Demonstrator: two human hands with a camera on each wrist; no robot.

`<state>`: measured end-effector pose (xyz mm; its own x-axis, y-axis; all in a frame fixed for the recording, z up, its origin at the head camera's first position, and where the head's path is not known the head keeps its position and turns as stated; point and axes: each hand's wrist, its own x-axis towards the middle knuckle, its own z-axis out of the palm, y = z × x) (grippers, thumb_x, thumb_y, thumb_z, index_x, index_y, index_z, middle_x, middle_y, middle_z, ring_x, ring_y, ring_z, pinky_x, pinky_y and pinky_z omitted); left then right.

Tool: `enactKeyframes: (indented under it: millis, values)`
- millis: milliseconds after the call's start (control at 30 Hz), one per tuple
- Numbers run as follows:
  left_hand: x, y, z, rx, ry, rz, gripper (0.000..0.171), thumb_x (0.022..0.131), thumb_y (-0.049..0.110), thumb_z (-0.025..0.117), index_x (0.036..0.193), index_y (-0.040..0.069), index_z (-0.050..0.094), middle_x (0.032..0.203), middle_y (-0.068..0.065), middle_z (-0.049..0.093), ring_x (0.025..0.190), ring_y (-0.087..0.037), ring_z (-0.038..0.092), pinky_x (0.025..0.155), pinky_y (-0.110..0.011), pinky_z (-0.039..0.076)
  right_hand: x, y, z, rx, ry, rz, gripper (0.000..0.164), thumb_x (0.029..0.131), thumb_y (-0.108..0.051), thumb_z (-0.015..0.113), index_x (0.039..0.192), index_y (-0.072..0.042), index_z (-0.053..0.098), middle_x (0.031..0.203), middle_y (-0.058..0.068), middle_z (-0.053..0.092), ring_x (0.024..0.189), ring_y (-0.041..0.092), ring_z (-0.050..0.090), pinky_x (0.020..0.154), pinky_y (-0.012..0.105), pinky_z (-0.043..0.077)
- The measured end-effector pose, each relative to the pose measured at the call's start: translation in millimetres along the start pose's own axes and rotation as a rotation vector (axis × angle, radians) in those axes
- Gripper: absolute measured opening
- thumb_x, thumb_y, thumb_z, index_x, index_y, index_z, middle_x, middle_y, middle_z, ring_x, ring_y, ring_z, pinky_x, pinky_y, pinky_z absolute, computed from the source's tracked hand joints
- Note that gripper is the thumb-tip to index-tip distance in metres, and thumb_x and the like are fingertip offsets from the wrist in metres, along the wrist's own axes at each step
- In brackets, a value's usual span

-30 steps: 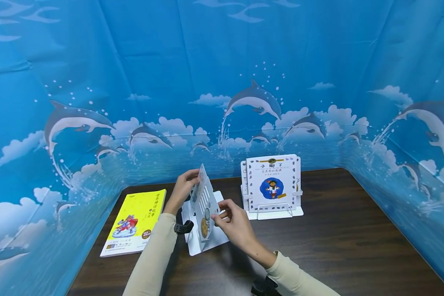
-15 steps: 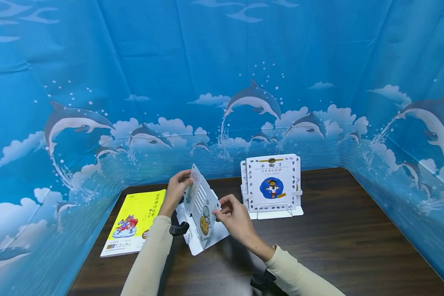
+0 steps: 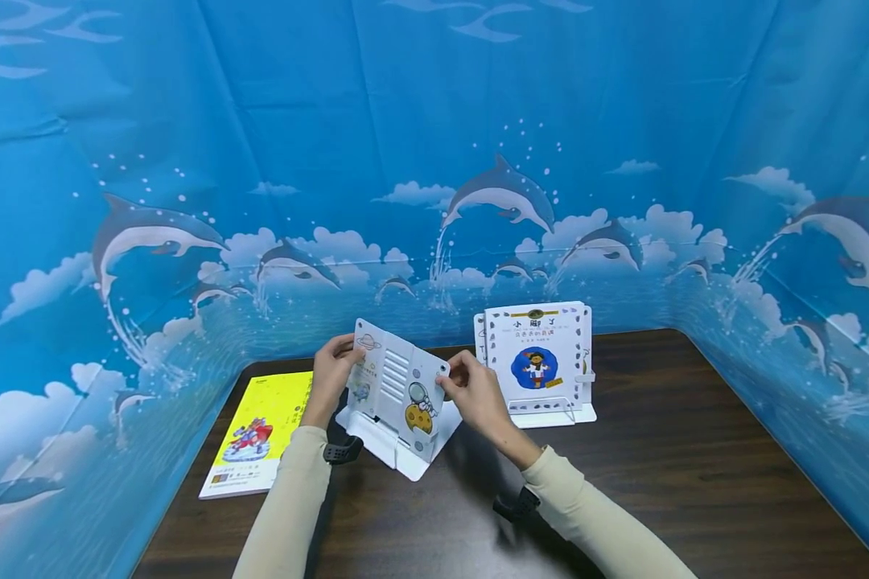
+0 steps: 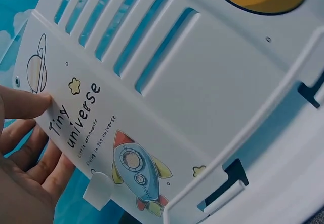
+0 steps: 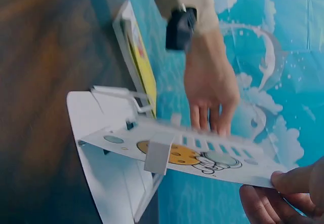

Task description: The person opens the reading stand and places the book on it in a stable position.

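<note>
A white metal book stand (image 3: pixel 429 382) with a slotted back panel stands at mid-table, its panel leaning back above a white base (image 3: pixel 411 463). A ringed planet, a rocket and an astronaut are printed on it. My left hand (image 3: pixel 327 378) pinches the panel's left edge near the top, thumb on the front beside the "Tiny universe" print (image 4: pixel 81 113) and fingers behind. At the opposite upper corner, my right hand (image 3: pixel 480 396) pinches the edge between thumb and fingers. A wire page holder (image 4: pixel 243 143) crosses the lower front of the panel in the left wrist view.
To the right, a second white stand (image 3: pixel 586 414) holds upright picture books (image 3: pixel 505 342). A yellow book (image 3: pixel 271 410) lies flat at the left, partly behind my left forearm. Dark wooden table (image 3: pixel 666 450) extends to the right, and a blue dolphin-print curtain (image 3: pixel 434 96) surrounds it.
The stand has swung from nearly edge-on to showing its printed front. My left hand has shifted left, and my right hand has moved farther away and slightly right, both still gripping the panel.
</note>
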<state>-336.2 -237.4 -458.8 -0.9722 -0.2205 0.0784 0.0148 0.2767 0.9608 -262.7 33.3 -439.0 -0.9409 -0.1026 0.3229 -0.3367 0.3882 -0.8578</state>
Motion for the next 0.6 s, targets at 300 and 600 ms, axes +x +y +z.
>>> enactKeyframes:
  millis: [300,600]
  values:
    - [-1.6,-5.0,-3.7,0.014,0.084,0.004,0.045,0.103,0.015,0.069,0.145,0.002,0.061,0.136,-0.02,0.066,0.12,-0.033,0.067,0.098,-0.034,0.052,37.2,11.1,-7.6,-0.162,0.05,-0.019,0.016,0.099,-0.011,0.076,0.112,-0.003,0.07,0.093,0.011,0.077,0.081,0.021,0.073,0.07,0.036,0.059]
    - [-4.2,-7.0,-5.0,0.042,0.106,0.013,0.042,0.102,0.017,0.07,0.14,0.001,0.064,0.128,-0.019,0.069,0.111,-0.029,0.069,0.088,-0.022,0.049,63.9,15.8,-8.5,-0.245,0.065,-0.031,0.032,0.104,-0.01,0.069,0.134,0.001,0.07,0.107,0.018,0.081,0.088,0.028,0.079,0.065,0.032,0.058]
